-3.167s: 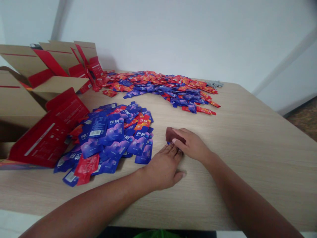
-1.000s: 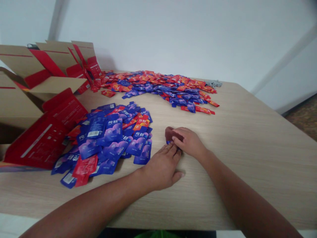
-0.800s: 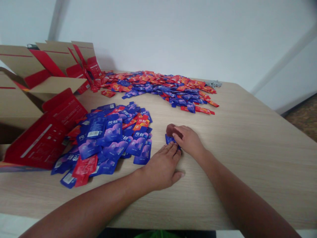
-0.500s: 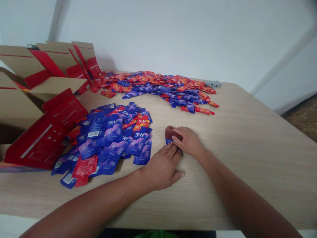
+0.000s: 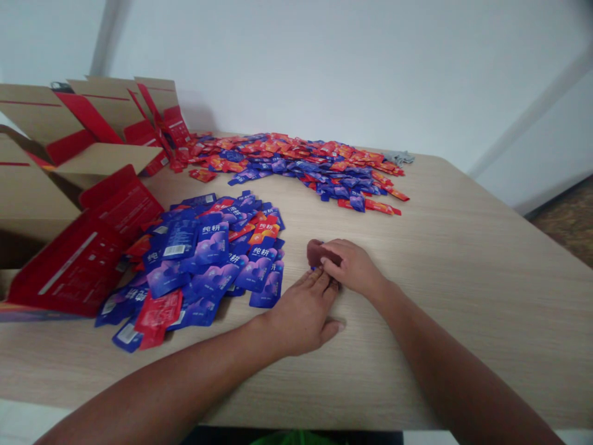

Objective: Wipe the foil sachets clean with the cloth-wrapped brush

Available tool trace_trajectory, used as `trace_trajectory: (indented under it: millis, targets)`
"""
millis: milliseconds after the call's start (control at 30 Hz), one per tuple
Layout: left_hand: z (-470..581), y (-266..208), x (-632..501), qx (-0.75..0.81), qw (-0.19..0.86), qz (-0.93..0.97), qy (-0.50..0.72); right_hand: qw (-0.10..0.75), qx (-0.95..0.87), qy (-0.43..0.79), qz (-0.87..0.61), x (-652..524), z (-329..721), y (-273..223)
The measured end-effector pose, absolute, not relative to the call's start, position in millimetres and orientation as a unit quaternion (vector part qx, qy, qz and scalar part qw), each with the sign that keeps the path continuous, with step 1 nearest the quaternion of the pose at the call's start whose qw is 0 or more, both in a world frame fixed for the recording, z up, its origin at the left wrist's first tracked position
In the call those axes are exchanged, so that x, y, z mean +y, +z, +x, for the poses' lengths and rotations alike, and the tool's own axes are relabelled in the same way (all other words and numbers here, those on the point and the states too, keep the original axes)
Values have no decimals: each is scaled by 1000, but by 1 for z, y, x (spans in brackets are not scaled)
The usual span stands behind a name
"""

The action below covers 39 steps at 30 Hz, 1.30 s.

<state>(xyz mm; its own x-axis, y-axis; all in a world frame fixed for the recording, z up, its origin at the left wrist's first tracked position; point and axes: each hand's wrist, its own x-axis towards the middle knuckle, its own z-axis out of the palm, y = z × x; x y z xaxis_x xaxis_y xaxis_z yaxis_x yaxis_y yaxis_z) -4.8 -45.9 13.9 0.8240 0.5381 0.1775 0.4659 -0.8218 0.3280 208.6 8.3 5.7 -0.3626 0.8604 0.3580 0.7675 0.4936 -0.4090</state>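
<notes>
My right hand (image 5: 354, 267) is closed around a limp, dark brown cloth-like piece (image 5: 317, 252), thumb toward me. Its exact kind I cannot make out. Just below it, my left hand (image 5: 308, 309) lies flat on the table, fingers stretched out and thumb apart, fingertips touching my right hand. A sliver of blue packet shows between the fingertips and the brown piece; most of it is covered. To the left spreads a heap of blue-purple sachets (image 5: 213, 244) with some red ones, among them a red sachet (image 5: 160, 309) near its front edge.
Open cardboard boxes with red flaps (image 5: 69, 266) stand along the left side. A long pile of red and blue sachets (image 5: 296, 157) runs across the back by the wall. Behind its right end lies a grey cloth (image 5: 399, 157). All rests on a pale wooden table (image 5: 463, 278).
The brown piece has tipped lower and to the left over the blue packet, covering more of it. My right hand has shifted slightly down; my left hand is nearly still.
</notes>
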Motion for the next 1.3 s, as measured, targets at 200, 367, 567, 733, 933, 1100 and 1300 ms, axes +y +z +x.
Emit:
trace_trajectory:
  millis: [200, 367, 567, 733, 933, 1100, 1300]
  targets:
    - [-5, 9, -46, 273, 124, 945, 128, 256, -804, 61, -533, 16, 208, -1]
    - [-5, 8, -46, 273, 121, 947, 122, 244, -784, 43, -569, 19, 208, -5]
    - [-5, 8, -45, 269, 115, 947, 131, 243, -768, 14, -593, 21, 209, -10]
    - [-6, 18, -43, 259, 89, 953, 126, 251, -755, -7, -606, 21, 210, -11]
    - [-7, 25, -37, 223, 86, 964, 118, 245, -759, 7, -604, 16, 216, -7]
    - [-11, 22, -24, 185, 115, 970, 106, 260, -736, 28, -624, 10, 220, -2]
    - [-13, 21, -20, 187, 97, 970, 118, 323, -699, 75, -633, 8, 221, 2]
